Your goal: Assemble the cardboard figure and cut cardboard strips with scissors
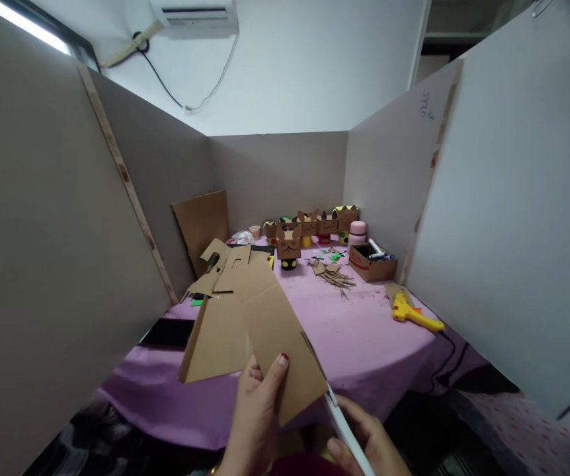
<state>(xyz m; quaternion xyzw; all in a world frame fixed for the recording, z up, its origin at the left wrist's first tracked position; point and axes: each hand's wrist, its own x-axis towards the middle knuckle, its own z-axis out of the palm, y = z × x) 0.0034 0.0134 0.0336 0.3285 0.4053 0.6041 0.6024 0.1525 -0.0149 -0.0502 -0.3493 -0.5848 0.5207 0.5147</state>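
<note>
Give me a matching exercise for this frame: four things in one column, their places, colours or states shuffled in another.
1. cardboard piece
2. white-handled tool
3. glue gun
4. bottle

A. yellow, lying on its side
B. in the right hand
C. pink, standing behind the small open box
D. in the left hand

Pairs: 1-D, 2-B, 3-A, 4-C

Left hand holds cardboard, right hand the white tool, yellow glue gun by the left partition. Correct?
No: the yellow glue gun lies by the right partition, per the head view. Left hand holding cardboard and right hand holding the white tool are correct.
</note>
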